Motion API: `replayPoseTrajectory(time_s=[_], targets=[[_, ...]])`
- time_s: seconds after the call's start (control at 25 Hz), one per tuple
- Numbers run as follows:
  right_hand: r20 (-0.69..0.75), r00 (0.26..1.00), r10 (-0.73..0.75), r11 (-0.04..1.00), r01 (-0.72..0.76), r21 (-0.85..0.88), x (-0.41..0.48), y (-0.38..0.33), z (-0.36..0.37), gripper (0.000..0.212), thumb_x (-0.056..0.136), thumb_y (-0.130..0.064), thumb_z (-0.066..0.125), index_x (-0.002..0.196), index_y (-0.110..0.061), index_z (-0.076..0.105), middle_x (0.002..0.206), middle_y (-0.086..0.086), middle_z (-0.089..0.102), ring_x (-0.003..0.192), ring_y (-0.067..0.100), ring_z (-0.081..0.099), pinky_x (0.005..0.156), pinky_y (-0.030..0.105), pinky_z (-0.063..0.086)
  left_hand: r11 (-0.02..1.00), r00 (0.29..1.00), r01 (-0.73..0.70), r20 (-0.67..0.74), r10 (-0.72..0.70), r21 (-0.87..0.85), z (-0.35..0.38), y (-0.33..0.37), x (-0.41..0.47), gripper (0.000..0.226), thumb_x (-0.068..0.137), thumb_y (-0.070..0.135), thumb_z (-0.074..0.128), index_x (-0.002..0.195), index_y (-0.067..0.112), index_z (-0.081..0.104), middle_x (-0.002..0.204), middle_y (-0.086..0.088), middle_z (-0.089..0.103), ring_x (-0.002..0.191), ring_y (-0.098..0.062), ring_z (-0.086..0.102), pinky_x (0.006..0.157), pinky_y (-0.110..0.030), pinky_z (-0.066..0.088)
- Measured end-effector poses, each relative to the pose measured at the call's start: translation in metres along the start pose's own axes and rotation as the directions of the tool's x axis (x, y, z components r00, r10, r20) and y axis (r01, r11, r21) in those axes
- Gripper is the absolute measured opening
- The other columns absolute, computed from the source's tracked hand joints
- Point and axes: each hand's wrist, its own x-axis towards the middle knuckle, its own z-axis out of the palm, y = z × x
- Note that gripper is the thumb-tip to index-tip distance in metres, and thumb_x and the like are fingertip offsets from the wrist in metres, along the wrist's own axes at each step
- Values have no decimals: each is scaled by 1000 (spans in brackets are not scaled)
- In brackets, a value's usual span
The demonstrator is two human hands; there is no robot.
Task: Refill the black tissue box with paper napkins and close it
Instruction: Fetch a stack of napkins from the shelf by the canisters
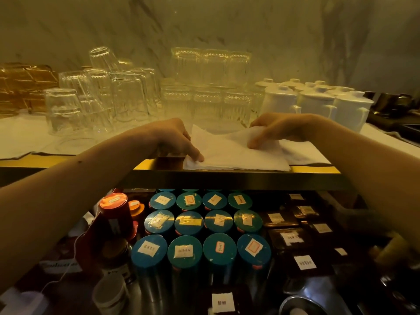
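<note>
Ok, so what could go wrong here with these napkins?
1. The napkins lie at the shelf front edge; a tug could slide sheets onto the tins below.
2. Stacked glasses stand close behind the left hand and right hand; a knuckle moving back might knock them.
3. The right hand pinches only upper sheets, so the pile may come apart.

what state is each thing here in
paper napkins, loose stack on shelf edge, top sheet lifted
left hand, pressing stack's left corner, grip unclear
right hand, pinching the top sheet
glasses, upside down
white mugs, lids on
blue tins, lids on
</note>
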Motion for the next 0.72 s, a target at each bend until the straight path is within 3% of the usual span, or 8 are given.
replayPoseTrajectory(time_s=[0.16, 0.24, 0.36, 0.48, 0.6, 0.72], targets=[[-65, 995, -74, 971, 87, 223, 0, 7, 0, 55, 82, -11, 74, 131, -13, 49, 123, 1, 53, 108, 18, 55, 99, 30, 43, 999, 1000, -12, 9, 12, -47, 2, -3, -2, 41, 70, 28, 82, 104, 9, 68, 103, -9, 67, 96, -24, 58, 81, -36, 49], [-83, 988, -131, 925, 152, 349, -1, 7, 0, 53, 82, -7, 72, 130, -11, 51, 121, 4, 57, 108, 21, 60, 92, 31, 53, 997, 1000, -28, 1, 29, -76, 2, -5, -3, 46, 69, 25, 83, 109, 9, 66, 107, -10, 66, 100, -26, 59, 91, -41, 49], [-114, 966, -232, 838, 258, 481, -8, 6, 1, 41, 85, -3, 67, 123, -12, 57, 114, 6, 63, 103, 22, 65, 75, 30, 59, 980, 998, -63, -41, 57, -188, 3, -5, -5, 47, 70, 15, 82, 110, 15, 58, 102, -3, 63, 99, -23, 58, 87, -36, 49], [-144, 940, -308, 733, 331, 594, -14, 5, 1, 23, 89, -3, 60, 109, -14, 61, 105, 7, 64, 95, 19, 69, 71, 31, 58, 962, 995, -87, -65, 73, -258, 2, -5, -9, 39, 72, 13, 80, 102, 17, 54, 98, -2, 62, 88, -17, 59, 74, -28, 49], [-177, 919, -351, 670, 379, 638, -18, 4, 0, 19, 92, -3, 56, 108, -11, 61, 98, 8, 66, 90, 19, 68, 70, 29, 58, 942, 997, -71, -31, 64, -327, -3, -8, -11, 39, 75, 16, 77, 110, 9, 60, 104, -6, 67, 93, -19, 64, 81, -32, 50], [-200, 906, -374, 623, 405, 670, -19, 5, 2, 24, 93, -4, 54, 116, -11, 61, 97, 7, 67, 90, 20, 68, 71, 31, 58, 808, 996, -70, -2, 85, -585, -1, -8, -14, 37, 80, 11, 69, 116, 3, 59, 110, -10, 67, 97, -22, 66, 80, -32, 59]])
